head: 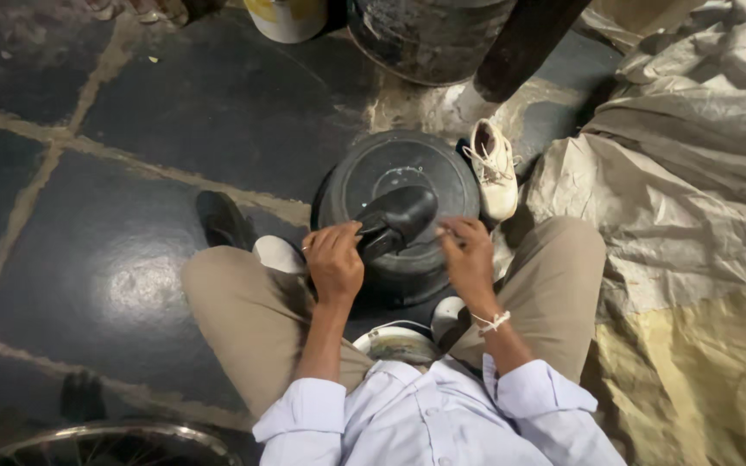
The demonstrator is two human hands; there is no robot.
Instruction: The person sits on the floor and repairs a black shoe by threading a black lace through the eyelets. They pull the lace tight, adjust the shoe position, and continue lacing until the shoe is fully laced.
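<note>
Stone floor (131, 285) of dark slabs with pale joints fills the view from 7 to 12 o'clock; crumpled pale sheeting (684, 198) covers the right side. At centre a black round stand (442, 177) carries a black shoe (395, 220). Left hand (335, 259) has its fingers curled tight around the shoe's heel end. Right hand (466, 255) rests on the stand's rim at 3 o'clock of the shoe, fingers bent; whether they pinch anything I cannot tell. A white laced shoe (494, 168) stands at 2 o'clock, touching the stand. Another black shoe (220, 220) lies at 9 o'clock. A large dark drum (425, 39) and a white bucket (287, 17) sit at 12
</note>
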